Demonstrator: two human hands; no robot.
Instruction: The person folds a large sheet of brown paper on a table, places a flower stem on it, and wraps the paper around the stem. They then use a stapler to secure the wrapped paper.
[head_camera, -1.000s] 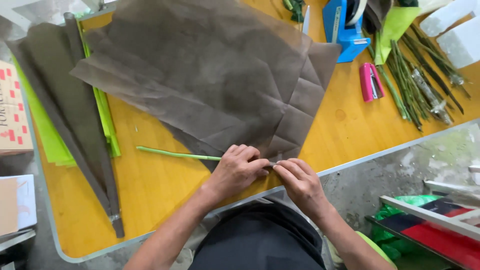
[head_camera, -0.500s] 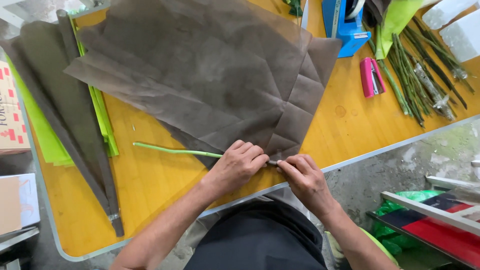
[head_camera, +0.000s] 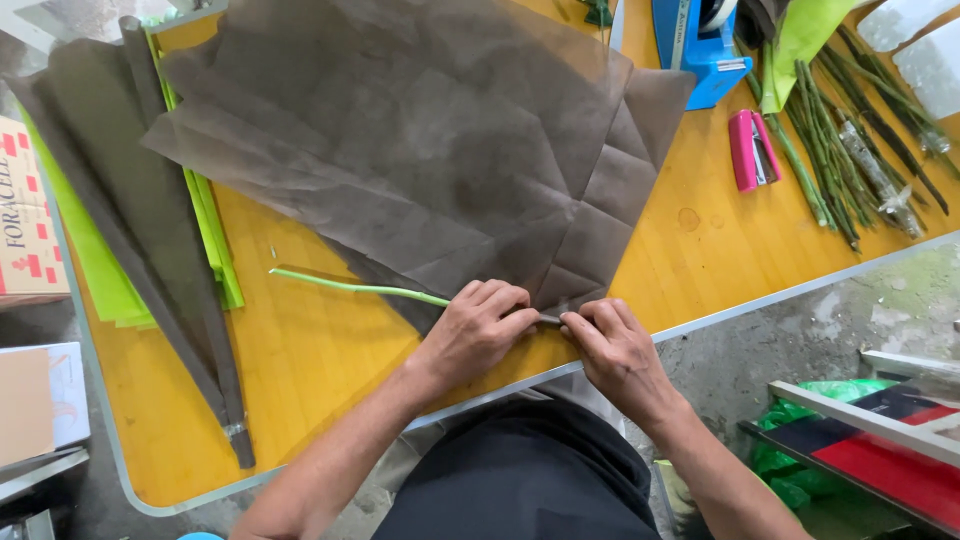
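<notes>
Head view showed both hands at the near edge of the yellow bench. The left hand pinned one light green stem under the corner of one large brown sheet; the right hand pinched that corner, fingers clenched on it. Keeping the fold tight against the stem seemed wise. One pink stapler and one blue tape dispenser lay well apart.

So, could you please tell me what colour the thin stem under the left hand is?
Light green; the stem shows clearly in the head view.
</notes>
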